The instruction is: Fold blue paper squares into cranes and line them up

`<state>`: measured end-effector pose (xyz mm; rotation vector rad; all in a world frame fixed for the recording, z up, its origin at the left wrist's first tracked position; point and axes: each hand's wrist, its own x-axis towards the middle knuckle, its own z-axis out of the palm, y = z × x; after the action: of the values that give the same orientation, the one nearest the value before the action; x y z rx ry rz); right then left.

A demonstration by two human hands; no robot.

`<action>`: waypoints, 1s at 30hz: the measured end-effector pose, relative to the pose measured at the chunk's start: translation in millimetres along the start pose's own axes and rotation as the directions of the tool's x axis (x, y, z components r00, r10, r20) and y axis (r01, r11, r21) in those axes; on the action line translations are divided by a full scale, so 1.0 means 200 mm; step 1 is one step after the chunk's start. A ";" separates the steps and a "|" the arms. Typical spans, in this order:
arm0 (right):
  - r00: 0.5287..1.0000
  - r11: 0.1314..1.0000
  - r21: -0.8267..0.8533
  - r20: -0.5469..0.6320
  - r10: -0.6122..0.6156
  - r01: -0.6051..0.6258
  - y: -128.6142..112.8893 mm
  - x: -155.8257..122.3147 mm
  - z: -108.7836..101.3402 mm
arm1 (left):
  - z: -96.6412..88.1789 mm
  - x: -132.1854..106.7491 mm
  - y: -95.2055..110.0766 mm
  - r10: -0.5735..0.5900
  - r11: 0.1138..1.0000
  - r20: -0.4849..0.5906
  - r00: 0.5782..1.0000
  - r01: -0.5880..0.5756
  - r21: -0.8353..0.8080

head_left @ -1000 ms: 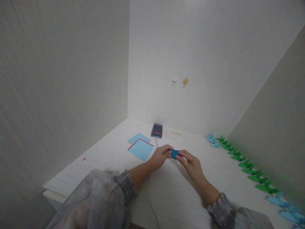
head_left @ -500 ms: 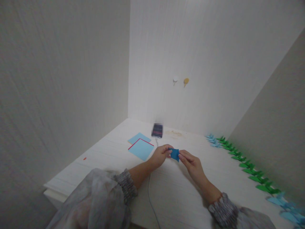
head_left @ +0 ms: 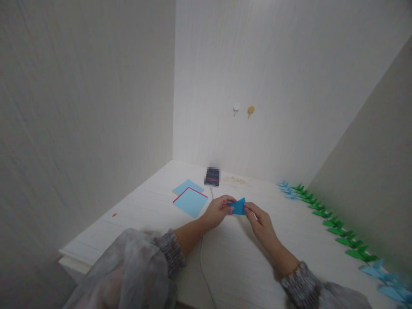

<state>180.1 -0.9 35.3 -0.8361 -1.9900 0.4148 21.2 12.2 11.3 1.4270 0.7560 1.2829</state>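
Note:
A small piece of folded blue origami paper [head_left: 238,207] is held above the table between both hands. My left hand [head_left: 220,209] pinches its left end, thumb in front and fingers behind. The thumb and forefinger of my right hand [head_left: 260,219] are closed on its right edge. One corner of the paper points upward near the right fingertips. Left of my left hand, stacked light-blue square sheets [head_left: 190,202] lie flat, with a red edge showing between them.
A phone-like device [head_left: 212,177], partly pixelated, rests near the back wall, with a pale cable [head_left: 201,257] running forward. Folded green paper pieces [head_left: 333,223] and light-blue paper pieces [head_left: 375,270] line the right wall. Two hooks [head_left: 251,110] hang on the back wall.
The blue paper has changed shape between my fingers: its right side now rises to a point and looks flatter. My right hand has shifted slightly right. The sheets stay put.

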 end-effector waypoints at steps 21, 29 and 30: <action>0.990 0.990 -0.050 0.047 -0.133 0.135 0.04 0.01 -0.01 | 0.04 -0.04 0.10 -0.179 0.922 0.120 0.977 0.209 -0.325; 0.985 0.983 -0.069 0.018 -0.171 0.172 0.06 0.00 -0.01 | 0.04 -0.04 0.11 -0.153 0.930 0.111 0.982 0.181 -0.321; 0.985 0.982 -0.081 0.014 -0.170 0.171 0.06 0.00 -0.01 | 0.04 -0.04 0.10 -0.147 0.933 0.112 0.983 0.176 -0.315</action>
<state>186.2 6.6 28.9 -0.7082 -2.0778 0.2384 23.8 -3.9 29.1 1.1227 0.5613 1.1494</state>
